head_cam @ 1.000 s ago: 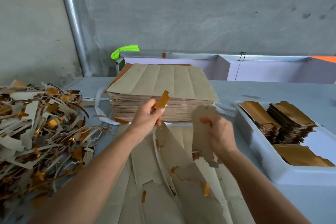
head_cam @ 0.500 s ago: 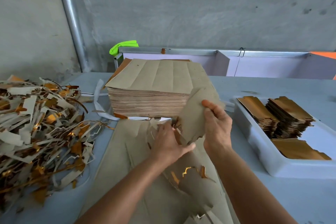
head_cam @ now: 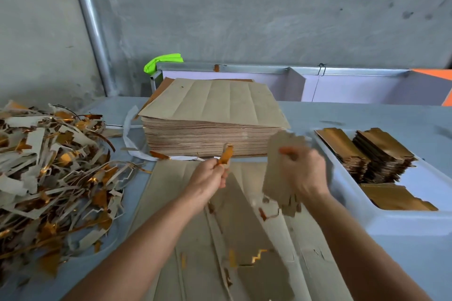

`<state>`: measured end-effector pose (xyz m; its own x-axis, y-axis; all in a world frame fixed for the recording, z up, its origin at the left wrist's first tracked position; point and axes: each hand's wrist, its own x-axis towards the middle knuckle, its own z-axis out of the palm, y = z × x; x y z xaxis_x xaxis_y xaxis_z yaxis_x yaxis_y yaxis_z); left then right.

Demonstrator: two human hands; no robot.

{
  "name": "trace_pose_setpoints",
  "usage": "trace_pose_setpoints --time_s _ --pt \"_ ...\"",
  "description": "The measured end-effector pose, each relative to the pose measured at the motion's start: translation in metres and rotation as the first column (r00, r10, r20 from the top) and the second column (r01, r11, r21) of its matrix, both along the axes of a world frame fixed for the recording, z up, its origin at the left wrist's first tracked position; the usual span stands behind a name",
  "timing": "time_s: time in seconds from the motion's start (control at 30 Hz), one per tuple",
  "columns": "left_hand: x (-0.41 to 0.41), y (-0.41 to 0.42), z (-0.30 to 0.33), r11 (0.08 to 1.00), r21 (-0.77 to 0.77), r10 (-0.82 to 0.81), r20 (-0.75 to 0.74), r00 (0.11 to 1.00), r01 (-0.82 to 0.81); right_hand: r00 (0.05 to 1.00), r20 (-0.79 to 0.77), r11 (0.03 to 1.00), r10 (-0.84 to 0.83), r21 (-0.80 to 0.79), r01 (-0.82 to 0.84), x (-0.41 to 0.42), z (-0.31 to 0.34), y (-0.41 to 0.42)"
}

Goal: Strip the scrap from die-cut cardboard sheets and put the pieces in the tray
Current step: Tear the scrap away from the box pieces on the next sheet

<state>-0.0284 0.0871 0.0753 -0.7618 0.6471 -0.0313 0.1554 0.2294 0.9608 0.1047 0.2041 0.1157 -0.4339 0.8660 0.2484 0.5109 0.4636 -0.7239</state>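
My right hand [head_cam: 304, 170] grips a die-cut cardboard piece [head_cam: 276, 168], brown side toward me, held upright just left of the white tray [head_cam: 347, 193]. My left hand [head_cam: 210, 175] pinches a small gold scrap strip [head_cam: 226, 154] above the torn sheet [head_cam: 220, 239] that lies flat before me. Gold-faced finished pieces [head_cam: 384, 154] stand stacked in the tray. The right hand is motion-blurred.
A thick stack of uncut sheets [head_cam: 210, 124] sits at the table's middle back. A big scrap pile [head_cam: 49, 171] of grey and gold offcuts covers the left side. A grey wall, a metal pipe [head_cam: 90, 24] and a lilac partition [head_cam: 354, 85] stand behind.
The hands were together on the piece over the sheet; now they have parted. The left hand lifted away with a gold scrap, and the right carried the piece toward the tray.
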Motion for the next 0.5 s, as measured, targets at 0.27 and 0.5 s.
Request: trace_pose_setpoints --time_s 0.27,0.5 --pt "0.002 0.007 0.022 0.996 0.091 -0.025 0.161 0.987 0.01 0.83 0.519 0.971 0.203 0.003 -0.24 -0.029 -0.017 -0.012" --pt "-0.004 -0.01 0.062 0.885 0.458 -0.182 0.18 0.967 0.081 0.847 0.498 0.974 0.184 0.024 -0.225 -0.03 -0.023 0.016"
